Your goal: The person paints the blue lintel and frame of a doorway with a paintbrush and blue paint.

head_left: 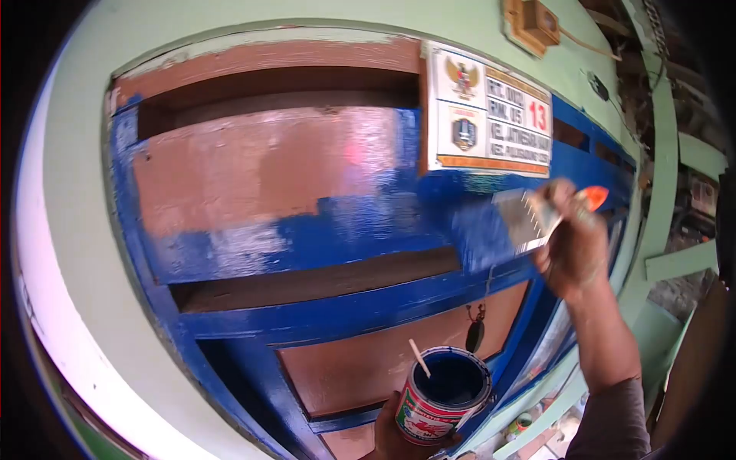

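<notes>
My right hand (573, 249) grips a wide paintbrush (502, 226) with an orange handle tip; its blue-loaded bristles press against the wooden panel (253, 165) just below the sign. The panel is brown above and freshly painted blue along its lower part. My left hand (387, 441), low in the view, holds an open can of blue paint (443, 395) from beneath. A pale stirring stick stands in the can.
A white address sign (491, 115) with the red number 13 is fixed at the panel's upper right. The blue frame (345, 310) runs below, with brown panels under it. Light green wall (84, 253) surrounds the woodwork. A key hangs at the frame's lower right.
</notes>
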The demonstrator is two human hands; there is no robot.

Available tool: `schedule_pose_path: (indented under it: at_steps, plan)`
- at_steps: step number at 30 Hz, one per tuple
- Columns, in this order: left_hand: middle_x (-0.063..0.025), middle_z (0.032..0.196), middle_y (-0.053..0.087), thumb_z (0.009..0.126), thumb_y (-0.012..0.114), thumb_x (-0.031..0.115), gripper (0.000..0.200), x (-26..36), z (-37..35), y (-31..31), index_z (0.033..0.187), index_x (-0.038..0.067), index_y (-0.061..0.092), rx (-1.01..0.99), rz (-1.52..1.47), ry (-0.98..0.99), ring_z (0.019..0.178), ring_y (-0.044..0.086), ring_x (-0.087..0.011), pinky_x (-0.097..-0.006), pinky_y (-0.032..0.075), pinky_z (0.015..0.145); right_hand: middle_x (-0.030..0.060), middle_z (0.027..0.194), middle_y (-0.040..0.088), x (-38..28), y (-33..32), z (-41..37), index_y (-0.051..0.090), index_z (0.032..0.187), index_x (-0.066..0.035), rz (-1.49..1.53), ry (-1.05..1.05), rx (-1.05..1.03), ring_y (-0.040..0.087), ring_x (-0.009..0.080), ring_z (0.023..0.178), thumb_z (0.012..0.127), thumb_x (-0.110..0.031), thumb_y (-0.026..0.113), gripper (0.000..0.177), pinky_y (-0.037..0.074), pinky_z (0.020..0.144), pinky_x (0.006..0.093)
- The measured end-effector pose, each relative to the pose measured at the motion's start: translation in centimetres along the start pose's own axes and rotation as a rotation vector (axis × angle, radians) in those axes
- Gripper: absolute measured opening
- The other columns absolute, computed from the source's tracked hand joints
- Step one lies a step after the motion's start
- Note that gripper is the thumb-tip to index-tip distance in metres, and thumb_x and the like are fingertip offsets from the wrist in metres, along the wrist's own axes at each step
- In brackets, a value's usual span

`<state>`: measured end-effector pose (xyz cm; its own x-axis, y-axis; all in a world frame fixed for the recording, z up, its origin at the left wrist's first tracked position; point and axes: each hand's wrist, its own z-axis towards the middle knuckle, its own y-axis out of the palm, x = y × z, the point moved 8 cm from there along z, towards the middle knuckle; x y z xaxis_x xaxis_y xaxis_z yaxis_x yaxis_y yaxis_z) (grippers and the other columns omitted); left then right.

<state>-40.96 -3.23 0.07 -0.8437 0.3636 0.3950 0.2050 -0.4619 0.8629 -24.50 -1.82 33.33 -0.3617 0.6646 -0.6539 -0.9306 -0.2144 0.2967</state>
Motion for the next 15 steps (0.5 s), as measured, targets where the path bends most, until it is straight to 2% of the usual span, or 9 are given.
schedule_pose_path:
  at_steps: [2,3,4,6,9,12,14,15]
  plan:
    - [-0.0138,0.146,0.055,0.091,0.064,0.065,0.08,0.0,-0.4,1.7,0.15,0.013,0.046,-0.065,-0.21,-0.138,0.124,0.061,-0.0334,-0.0571,0.06,0.091,0.0085,0.076,0.07,-3.2,3.3,1.9,0.064,0.106,-0.004,-0.126,-0.189,-0.022,0.065,0.0164,0.051,0.096,-0.031,0.073,0.03,0.051,0.041,0.0258]
    - [-0.014,0.145,0.056,0.091,0.065,0.064,0.079,-0.1,-0.6,2.3,0.149,0.014,0.047,-0.108,-0.316,-0.207,0.124,0.061,-0.0329,-0.0561,0.06,0.089,0.0085,0.076,0.069,-4.6,5.7,2.7,0.065,0.112,-0.002,-0.173,-0.29,-0.107,0.066,0.0157,0.055,0.097,-0.032,0.072,0.034,0.051,0.044,0.0259]
    - [-0.0144,0.145,0.056,0.091,0.065,0.065,0.079,0.0,-0.8,2.1,0.149,0.014,0.047,-0.08,-0.319,-0.192,0.122,0.062,-0.0334,-0.0561,0.061,0.088,0.0089,0.079,0.07,-5.9,8.2,3.4,0.067,0.118,0.0,-0.252,-0.378,-0.233,0.067,0.015,0.059,0.095,-0.033,0.074,0.041,0.052,0.047,0.0255]
    - [-0.0152,0.145,0.055,0.091,0.064,0.066,0.077,-0.2,-1.1,1.4,0.148,0.015,0.049,-0.017,-0.328,-0.18,0.12,0.064,-0.0343,-0.056,0.062,0.087,0.009,0.084,0.069,-7.5,12.5,4.7,0.064,0.123,0.003,-0.383,-0.551,-0.298,0.064,0.0146,0.059,0.095,-0.031,0.075,0.046,0.048,0.049,0.0236]
    - [-0.0152,0.143,0.057,0.091,0.064,0.067,0.078,-0.3,-1.0,1.7,0.147,0.014,0.05,-0.189,-0.335,-0.156,0.115,0.067,-0.0355,-0.0558,0.062,0.085,0.011,0.093,0.073,-9.5,18.5,4.8,0.068,0.12,0.004,-0.587,-0.764,-0.4,0.069,0.0138,0.069,0.092,-0.027,0.079,0.043,0.052,0.056,0.0232]
    - [-0.0151,0.137,0.061,0.09,0.064,0.069,0.08,0.5,-1.4,2.0,0.146,0.014,0.051,-0.164,-0.271,-0.114,0.113,0.068,-0.0347,-0.0559,0.062,0.084,0.0062,0.097,0.075,-10.1,22.8,4.2,0.073,0.115,-0.002,-0.512,-0.934,-0.39,0.072,0.0141,0.081,0.09,-0.021,0.082,0.033,0.057,0.065,0.0263]
    - [-0.0151,0.134,0.064,0.089,0.063,0.07,0.08,0.5,-1.5,1.9,0.145,0.013,0.053,-0.109,-0.303,-0.118,0.111,0.069,-0.0341,-0.0553,0.063,0.083,0.0066,0.093,0.074,-9.8,27.0,1.7,0.073,0.106,-0.003,-0.752,-1.136,-0.349,0.07,0.0117,0.079,0.091,-0.021,0.082,0.025,0.056,0.067,0.0251]
    - [-0.0151,0.132,0.065,0.089,0.063,0.071,0.081,0.4,-1.6,1.8,0.145,0.013,0.054,-0.082,-0.318,-0.124,0.11,0.07,-0.0338,-0.0549,0.063,0.082,0.0067,0.093,0.074,-9.7,28.2,1.3,0.073,0.105,-0.003,-0.816,-1.198,-0.397,0.069,0.0111,0.08,0.091,-0.023,0.082,0.025,0.056,0.068,0.025]
